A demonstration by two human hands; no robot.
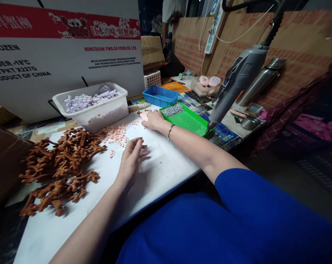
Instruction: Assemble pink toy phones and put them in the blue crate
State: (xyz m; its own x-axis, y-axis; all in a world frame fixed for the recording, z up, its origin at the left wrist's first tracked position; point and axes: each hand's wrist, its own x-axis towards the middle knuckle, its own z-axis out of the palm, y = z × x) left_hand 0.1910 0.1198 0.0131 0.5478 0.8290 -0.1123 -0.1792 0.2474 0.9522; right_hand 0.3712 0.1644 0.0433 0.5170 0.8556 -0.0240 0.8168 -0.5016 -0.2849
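Observation:
My right hand [153, 120] is stretched across the white work surface [166, 154], palm down, wearing a metal bracelet. Its fingers close on a pale pink piece with brown spots [144, 115], partly hidden by the hand. Nearer to me, my left hand [131, 157] hovers over the surface with loosely bent, parted fingers and nothing visible in them. Small peach-coloured pieces [117, 134] lie scattered beyond it. To its left is a heap of brown branch-shaped plastic parts [69, 154]. Just right of my right hand sits a green perforated tray [186, 123] with small silver screws [172, 110].
A grey electric screwdriver [234, 80] hangs tip-down over the green tray's right end. A white bin [100, 116] holds pale lilac pieces. Behind are a blue tray [160, 98] and a large printed carton [111, 79]. At right stands a steel flask [261, 82]. A person's arm [165, 33] shows far back.

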